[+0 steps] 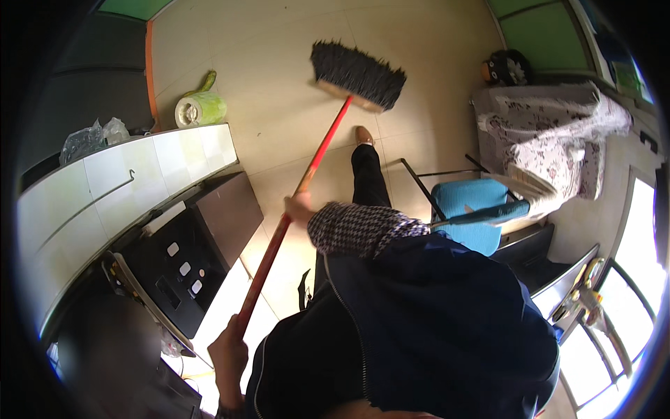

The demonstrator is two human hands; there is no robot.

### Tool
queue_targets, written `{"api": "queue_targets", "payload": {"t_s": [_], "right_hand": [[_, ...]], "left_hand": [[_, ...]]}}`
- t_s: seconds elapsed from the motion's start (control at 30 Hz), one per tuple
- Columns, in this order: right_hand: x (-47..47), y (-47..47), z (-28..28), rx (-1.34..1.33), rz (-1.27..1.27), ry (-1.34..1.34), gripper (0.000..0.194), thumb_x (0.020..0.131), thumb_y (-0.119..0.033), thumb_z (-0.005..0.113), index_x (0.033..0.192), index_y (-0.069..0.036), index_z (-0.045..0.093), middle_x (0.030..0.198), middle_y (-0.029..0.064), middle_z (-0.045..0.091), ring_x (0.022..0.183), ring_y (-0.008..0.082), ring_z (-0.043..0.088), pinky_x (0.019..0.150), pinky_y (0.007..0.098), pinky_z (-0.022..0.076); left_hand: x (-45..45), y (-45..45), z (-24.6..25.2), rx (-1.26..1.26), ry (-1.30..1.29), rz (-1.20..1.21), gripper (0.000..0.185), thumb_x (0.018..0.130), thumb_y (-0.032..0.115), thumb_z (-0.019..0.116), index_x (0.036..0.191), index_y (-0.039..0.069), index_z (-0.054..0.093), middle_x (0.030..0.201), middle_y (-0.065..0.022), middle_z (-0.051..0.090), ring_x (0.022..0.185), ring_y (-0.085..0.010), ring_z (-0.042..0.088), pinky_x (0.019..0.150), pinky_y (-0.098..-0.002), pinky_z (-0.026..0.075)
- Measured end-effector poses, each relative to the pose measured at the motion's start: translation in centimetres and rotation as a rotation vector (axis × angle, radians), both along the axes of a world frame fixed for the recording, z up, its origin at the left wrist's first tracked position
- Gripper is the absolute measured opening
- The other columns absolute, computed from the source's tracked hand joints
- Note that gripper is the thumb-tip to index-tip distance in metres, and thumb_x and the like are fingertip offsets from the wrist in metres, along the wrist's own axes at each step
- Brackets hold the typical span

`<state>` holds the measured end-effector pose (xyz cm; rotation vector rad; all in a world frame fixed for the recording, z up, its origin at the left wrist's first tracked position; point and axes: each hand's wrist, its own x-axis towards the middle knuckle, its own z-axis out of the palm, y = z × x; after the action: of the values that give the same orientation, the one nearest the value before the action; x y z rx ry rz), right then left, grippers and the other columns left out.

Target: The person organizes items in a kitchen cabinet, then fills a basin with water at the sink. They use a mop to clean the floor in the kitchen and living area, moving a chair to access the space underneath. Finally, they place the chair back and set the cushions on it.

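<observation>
A push broom with dense dark bristles (358,76) on a wooden head rests on the tiled floor ahead of me. Its long red handle (272,249) slants down to the lower left. My right hand (300,208), below a houndstooth sleeve, wraps the handle around its middle. Lower down, my left hand (229,345) grips the handle near its end. One brown shoe (363,135) of mine stands just behind the broom head. My dark vest (419,319) fills much of the lower view.
On the left stands a white cabinet (125,170); a cut green gourd (209,109) and a long green vegetable (208,81) lie beyond it. A blue-seated metal chair (471,194) stands close to my right. Past it are patterned cloth (549,141) and a black plush toy (507,68).
</observation>
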<state>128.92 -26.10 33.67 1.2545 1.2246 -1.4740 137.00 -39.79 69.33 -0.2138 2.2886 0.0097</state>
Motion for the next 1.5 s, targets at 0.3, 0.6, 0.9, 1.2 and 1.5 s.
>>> {"api": "queue_targets", "payload": {"t_s": [0.3, 0.6, 0.9, 1.2, 1.5], "right_hand": [[7.6, -7.2, 8.5, -0.302, -0.259, -0.087, 0.017, 0.074, -0.008, 0.057, 0.085, 0.003, 0.052, 0.076, 0.0140, 0.057, 0.064, 0.0267, 0.060, 0.055, 0.0400, 0.0533], [4.9, 5.4, -0.1, 0.003, -0.333, 0.090, 0.020, 0.071, -0.010, 0.062, 0.085, 0.004, 0.059, 0.075, 0.0112, 0.062, 0.064, 0.0208, 0.061, 0.053, 0.0333, 0.0504], [-4.8, 34.4, -7.1, 0.168, -0.366, 0.296, 0.032, 0.074, -0.006, 0.056, 0.101, 0.004, 0.043, 0.077, 0.0149, 0.057, 0.061, 0.0271, 0.061, 0.049, 0.0383, 0.0553], [-1.6, 32.8, -5.2, 0.149, -0.620, 0.310, 0.017, 0.072, -0.007, 0.058, 0.081, 0.007, 0.052, 0.067, 0.0125, 0.057, 0.055, 0.0241, 0.059, 0.044, 0.0361, 0.0500], [6.5, 27.5, -3.1, -0.010, -0.868, 0.003, 0.019, 0.077, -0.012, 0.053, 0.087, 0.003, 0.047, 0.068, 0.0128, 0.054, 0.054, 0.0269, 0.058, 0.044, 0.0425, 0.0533]], "left_hand": [[3.6, -6.3, 8.1, -0.122, 0.243, -0.273, 0.031, 0.064, -0.003, 0.060, 0.093, 0.009, 0.065, 0.071, -0.0126, 0.062, 0.061, -0.0305, 0.060, 0.055, -0.0385, 0.047], [1.0, 0.8, -1.7, 0.029, 0.312, -0.434, 0.046, 0.060, -0.002, 0.061, 0.103, 0.013, 0.063, 0.068, -0.0105, 0.060, 0.059, -0.0314, 0.058, 0.053, -0.0402, 0.046], [-4.8, 23.6, -13.5, 0.292, 0.345, -0.607, 0.047, 0.069, 0.006, 0.059, 0.115, 0.008, 0.051, 0.063, -0.0109, 0.057, 0.051, -0.0288, 0.057, 0.046, -0.0390, 0.046], [-7.7, 23.2, -8.7, 0.298, 0.212, -0.731, 0.056, 0.063, 0.003, 0.061, 0.118, 0.008, 0.052, 0.080, -0.0144, 0.064, 0.064, -0.0296, 0.062, 0.057, -0.0383, 0.050], [-9.3, 19.0, -7.8, 0.236, 0.128, -0.977, 0.057, 0.061, 0.002, 0.067, 0.116, 0.010, 0.055, 0.067, -0.0086, 0.056, 0.057, -0.0261, 0.057, 0.056, -0.0349, 0.046]]}}
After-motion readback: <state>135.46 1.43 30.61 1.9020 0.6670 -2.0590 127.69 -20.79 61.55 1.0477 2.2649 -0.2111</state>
